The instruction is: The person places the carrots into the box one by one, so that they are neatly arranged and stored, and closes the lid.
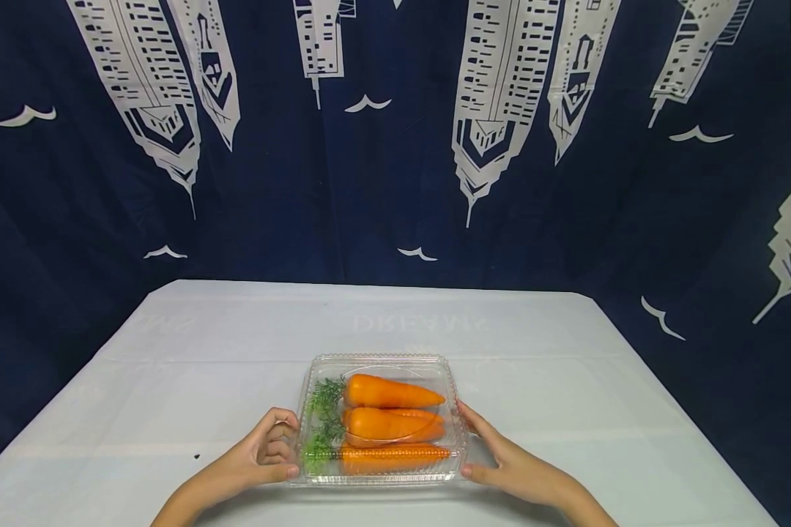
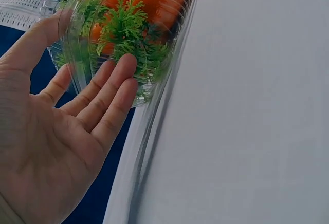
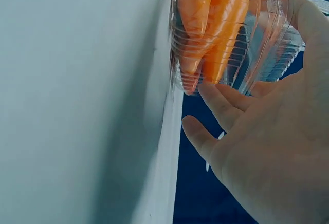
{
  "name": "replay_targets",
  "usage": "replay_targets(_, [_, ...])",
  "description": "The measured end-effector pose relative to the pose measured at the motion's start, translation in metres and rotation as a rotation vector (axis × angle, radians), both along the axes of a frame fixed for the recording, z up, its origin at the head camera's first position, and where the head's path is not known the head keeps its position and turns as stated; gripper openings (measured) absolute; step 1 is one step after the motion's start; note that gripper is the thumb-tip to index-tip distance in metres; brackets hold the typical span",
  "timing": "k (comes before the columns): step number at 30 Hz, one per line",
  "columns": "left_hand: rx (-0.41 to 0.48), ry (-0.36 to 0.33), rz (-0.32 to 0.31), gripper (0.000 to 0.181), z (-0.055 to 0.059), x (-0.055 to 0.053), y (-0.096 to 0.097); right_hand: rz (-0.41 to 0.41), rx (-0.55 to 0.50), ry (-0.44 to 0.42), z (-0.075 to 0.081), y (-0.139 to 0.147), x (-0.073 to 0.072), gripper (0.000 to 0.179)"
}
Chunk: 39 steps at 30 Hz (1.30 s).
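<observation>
A clear plastic clamshell box (image 1: 382, 479) with a ridged rim lies between my two hands. Through its lid show several orange carrots (image 1: 395, 424) with green leafy tops (image 1: 323, 428) on the left. My left hand (image 1: 270, 450) holds the box's left side, thumb at the near corner and fingers bent along the wall. In the left wrist view the leaves (image 2: 123, 26) are close behind its fingertips. On the opposite side my right hand (image 1: 521, 465) grips the wall, thumb near the front corner. The right wrist view shows carrot tips (image 3: 213, 70) beside those fingers.
A white cloth-covered table (image 1: 567, 380) lies under the box. Behind it hangs a dark blue curtain (image 1: 382, 183) printed with white buildings and birds. A small dark speck (image 1: 196, 457) is on the table left of my left hand.
</observation>
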<state>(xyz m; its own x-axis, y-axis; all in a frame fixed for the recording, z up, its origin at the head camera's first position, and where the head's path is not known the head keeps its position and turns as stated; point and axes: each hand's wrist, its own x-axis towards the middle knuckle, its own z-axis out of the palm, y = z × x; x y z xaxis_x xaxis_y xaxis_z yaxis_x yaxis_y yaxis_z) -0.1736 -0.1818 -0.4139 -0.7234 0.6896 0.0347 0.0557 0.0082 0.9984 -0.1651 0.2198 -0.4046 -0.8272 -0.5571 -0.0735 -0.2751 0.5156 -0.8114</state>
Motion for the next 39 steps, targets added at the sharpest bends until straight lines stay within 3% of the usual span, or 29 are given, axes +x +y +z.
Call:
replay_targets(11, [0.115,-0.092,-0.099,0.04,-0.0039,-0.0033,0.0009,-0.035,-0.014,-0.022,-0.0026,-0.002,0.0007,0.077])
replay_targets(18, [0.184,-0.107,-0.131,0.047,-0.0043,-0.0015,0.0026,0.003,-0.014,-0.036,-0.0018,-0.0015,-0.0004,0.077])
replay_targets(26, [0.234,-0.119,-0.19,0.045,-0.0062,-0.0004,0.0021,0.157,-0.233,-0.153,-0.0026,-0.0005,-0.0026,0.077])
replay_targets(39, [0.251,-0.114,-0.212,0.046,-0.0071,-0.0017,0.002,0.236,-0.396,-0.223,-0.0083,-0.0026,-0.0054,0.079])
